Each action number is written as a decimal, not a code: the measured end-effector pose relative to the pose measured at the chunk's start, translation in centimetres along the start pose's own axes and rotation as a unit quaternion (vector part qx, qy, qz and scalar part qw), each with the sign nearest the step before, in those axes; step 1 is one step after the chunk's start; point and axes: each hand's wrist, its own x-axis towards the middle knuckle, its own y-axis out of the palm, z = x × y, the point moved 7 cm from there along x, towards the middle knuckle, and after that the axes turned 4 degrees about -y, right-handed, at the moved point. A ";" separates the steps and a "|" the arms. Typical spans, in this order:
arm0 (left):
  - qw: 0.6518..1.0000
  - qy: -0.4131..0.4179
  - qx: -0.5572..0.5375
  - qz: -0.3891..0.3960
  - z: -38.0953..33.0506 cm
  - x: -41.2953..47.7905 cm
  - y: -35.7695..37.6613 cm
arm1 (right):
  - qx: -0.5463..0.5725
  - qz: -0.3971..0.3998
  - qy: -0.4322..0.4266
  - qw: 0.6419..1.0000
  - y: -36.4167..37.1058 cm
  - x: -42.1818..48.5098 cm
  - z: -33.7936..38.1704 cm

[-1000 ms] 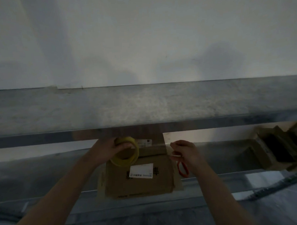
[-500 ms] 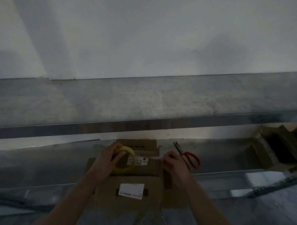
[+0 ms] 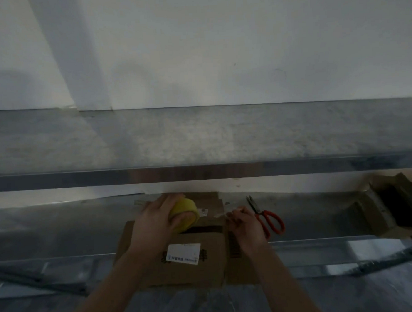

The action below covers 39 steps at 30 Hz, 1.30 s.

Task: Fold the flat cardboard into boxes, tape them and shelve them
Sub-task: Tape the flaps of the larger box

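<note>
While the left hand (image 3: 156,219) curls round a yellow tape roll (image 3: 186,212) above a brown cardboard box (image 3: 181,265) lying near-centre on the grey worktop (image 3: 62,233), the right hand (image 3: 244,227) pinches the tape's free end (image 3: 220,214). Taping is under way; next likely needs sticking it down, then the red-handled scissors (image 3: 269,220) just right.

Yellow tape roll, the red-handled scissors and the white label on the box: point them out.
yellow tape roll (image 3: 187,209), head view, outer yellow band.
red-handled scissors (image 3: 262,214), head view, where the red handles begin.
white label (image 3: 183,254), head view, its centre.
</note>
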 end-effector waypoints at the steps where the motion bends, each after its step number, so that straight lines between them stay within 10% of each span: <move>1: 1.000 -0.013 -0.017 0.000 -0.1 -0.1 -0.4 | -0.004 0.010 -0.001 1.000 0.2 0.1 0.0; 9: 0.956 -0.138 -0.129 0.225 5.1 -1.8 4.8 | -0.038 0.063 0.003 0.997 -0.2 -0.1 0.0; 22: 0.935 -0.090 -0.214 0.267 6.1 -0.5 6.5 | -0.283 -0.022 -0.022 0.959 -3.9 -2.2 -0.9; 39: 0.933 -0.076 -0.221 0.275 6.5 -1.2 6.7 | -0.307 -0.080 0.081 0.945 -4.5 -2.6 -4.5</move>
